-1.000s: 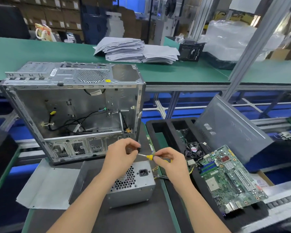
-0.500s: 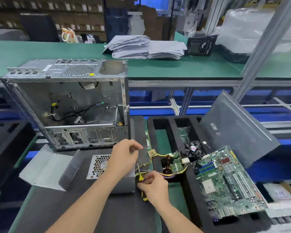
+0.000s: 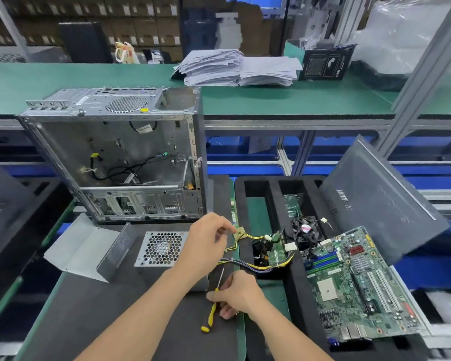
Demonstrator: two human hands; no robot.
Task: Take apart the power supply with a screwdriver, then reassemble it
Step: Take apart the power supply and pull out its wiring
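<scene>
**me:** Fingers (image 3: 228, 313) of my right hand (image 3: 238, 291) grip the screwdriver (image 3: 211, 315). My left hand (image 3: 206, 242) is curled over the power supply (image 3: 162, 248) on the tabletop (image 3: 102, 308), maybe pinching its cables (image 3: 248, 267), can't tell.

**reply:** Careful, that tip's right by the cables. One slip could nick them.

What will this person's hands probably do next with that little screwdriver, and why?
Probably seat the screwdriver tip on a screw in the power supply side facing the cables. The right hand grips it with the shaft aimed at that side, and the left hand rests on top, steadying it. No screw is visible from here.
</scene>
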